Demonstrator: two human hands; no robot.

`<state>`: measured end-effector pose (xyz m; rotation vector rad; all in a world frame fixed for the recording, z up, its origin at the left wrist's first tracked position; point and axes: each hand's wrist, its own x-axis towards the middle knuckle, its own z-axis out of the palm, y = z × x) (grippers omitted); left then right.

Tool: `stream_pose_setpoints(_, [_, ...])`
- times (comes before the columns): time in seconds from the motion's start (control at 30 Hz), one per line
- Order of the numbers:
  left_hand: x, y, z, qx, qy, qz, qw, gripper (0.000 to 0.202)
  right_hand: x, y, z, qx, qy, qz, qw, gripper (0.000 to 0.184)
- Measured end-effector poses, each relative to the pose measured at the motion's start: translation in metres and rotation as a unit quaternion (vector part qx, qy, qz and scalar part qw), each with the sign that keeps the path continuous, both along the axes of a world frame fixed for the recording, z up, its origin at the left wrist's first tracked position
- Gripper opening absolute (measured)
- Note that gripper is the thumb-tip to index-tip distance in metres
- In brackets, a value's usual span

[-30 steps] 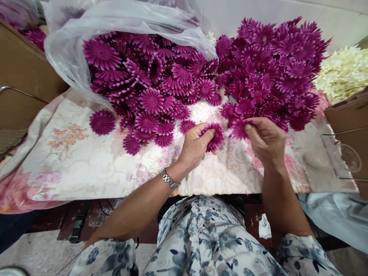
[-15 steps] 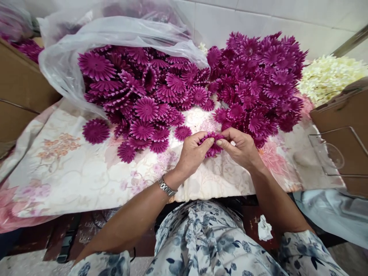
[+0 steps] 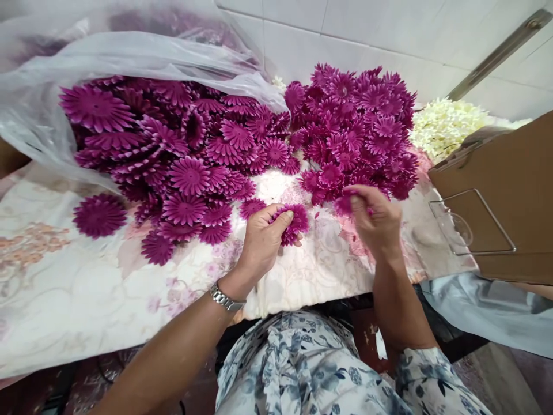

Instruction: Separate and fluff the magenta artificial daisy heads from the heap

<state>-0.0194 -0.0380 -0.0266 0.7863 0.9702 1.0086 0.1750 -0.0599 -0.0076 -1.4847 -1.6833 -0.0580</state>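
Note:
My left hand (image 3: 264,233) is closed, its thumb pressed on a stack of purple fabric flower petals (image 3: 296,223) held just above the cloth. To the right, my right hand (image 3: 378,222) pinches a separate purple petal piece (image 3: 344,203), somewhat blurred. Behind it rises a heap of small purple flower pieces (image 3: 358,132). Larger flat purple petal rounds (image 3: 188,176) spill out at the left, and one round (image 3: 100,215) lies apart from them.
A clear plastic bag (image 3: 142,55) drapes over the left pile. Cream-white flowers (image 3: 449,124) lie at the back right beside a cardboard box (image 3: 501,202) with a wire frame (image 3: 484,252). A floral cloth (image 3: 108,300) covers the table, against a tiled wall (image 3: 367,34).
My hands, together on one flower before, are now apart. The right has drawn off to the right with a purple petal piece, while the left keeps the stack. The view has shifted right.

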Motion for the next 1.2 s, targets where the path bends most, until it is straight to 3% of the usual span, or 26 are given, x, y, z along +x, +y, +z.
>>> stream_pose_setpoints(0.07, [0.001, 0.000, 0.003, -0.008, -0.014, 0.011, 1.000, 0.019, 0.024, 0.002, 0.006, 0.026, 0.001, -0.095, 0.995, 0.017])
stream_pose_setpoints(0.13, [0.001, -0.001, 0.004, -0.005, -0.026, 0.014, 1.000, 0.020, 0.048, 0.006, 0.008, 0.003, -0.009, -0.156, 0.988, 0.018])
stream_pose_setpoints(0.23, [0.002, -0.001, 0.004, 0.002, -0.029, 0.012, 1.000, 0.020, 0.074, 0.013, 0.005, -0.042, -0.064, -0.171, 0.982, 0.023])
stream_pose_setpoints(0.33, [0.001, 0.000, 0.003, 0.001, -0.028, 0.008, 1.000, 0.021, 0.073, 0.014, 0.003, 0.020, -0.101, -0.192, 0.976, 0.031])
stream_pose_setpoints(0.4, [0.001, 0.000, 0.001, -0.003, -0.020, 0.004, 1.000, 0.022, 0.055, 0.009, 0.004, 0.018, -0.048, -0.148, 0.988, 0.025])
stream_pose_setpoints(0.47, [0.002, -0.001, -0.002, 0.000, 0.005, 0.000, 1.000, 0.022, 0.028, 0.002, 0.005, -0.068, 0.036, -0.023, 0.997, 0.024])
stream_pose_setpoints(0.53, [0.003, -0.003, -0.006, 0.026, 0.034, -0.003, 0.999, 0.020, -0.001, -0.004, 0.005, -0.164, 0.085, 0.108, 0.977, 0.025])
stream_pose_setpoints(0.6, [0.003, -0.004, -0.008, 0.067, 0.048, -0.006, 0.997, 0.017, -0.024, -0.008, 0.003, -0.210, 0.092, 0.173, 0.958, 0.026])
stream_pose_setpoints(0.73, [0.004, -0.006, -0.008, 0.080, 0.024, -0.012, 0.996, 0.016, -0.040, -0.010, -0.005, -0.233, 0.134, 0.172, 0.948, 0.012])
stream_pose_setpoints(0.93, [0.001, -0.006, -0.007, 0.037, -0.043, -0.049, 0.997, 0.022, -0.030, -0.009, -0.012, -0.269, 0.186, 0.168, 0.930, 0.015])
stream_pose_setpoints(1.2, [0.001, -0.007, -0.014, 0.151, 0.051, 0.001, 0.987, 0.013, -0.038, -0.010, -0.009, -0.226, 0.126, 0.151, 0.954, 0.013])
